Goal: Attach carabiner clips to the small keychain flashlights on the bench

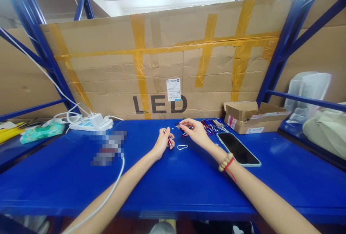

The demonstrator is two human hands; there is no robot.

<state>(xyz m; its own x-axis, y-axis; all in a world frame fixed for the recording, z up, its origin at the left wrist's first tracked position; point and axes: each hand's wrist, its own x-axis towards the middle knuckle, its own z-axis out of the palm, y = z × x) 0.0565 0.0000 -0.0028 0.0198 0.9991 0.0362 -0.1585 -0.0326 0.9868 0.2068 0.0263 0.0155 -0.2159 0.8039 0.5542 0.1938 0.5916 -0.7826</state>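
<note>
My left hand (pixel 162 143) is closed around a small red metal tube (pixel 169 141) with silvery ends; most of it is hidden by the fingers. To its right, my right hand (pixel 195 130) pinches a small dark ring-shaped clip (pixel 177 124) between thumb and fingertips. A silver carabiner (pixel 182 147) lies on the blue tabletop (pixel 173 183) between the hands, touched by neither. Behind the right hand is a pile of small coloured metal tubes and clips (pixel 213 126); the hand covers part of it.
A phone (pixel 239 148) lies beside the right forearm. An open cardboard box (pixel 254 117) stands at the back right. On the left are a power strip (pixel 92 122), a white cable (pixel 120 172) across the left forearm and a green packet (pixel 43 132). A large cardboard panel (pixel 113 79) stands behind.
</note>
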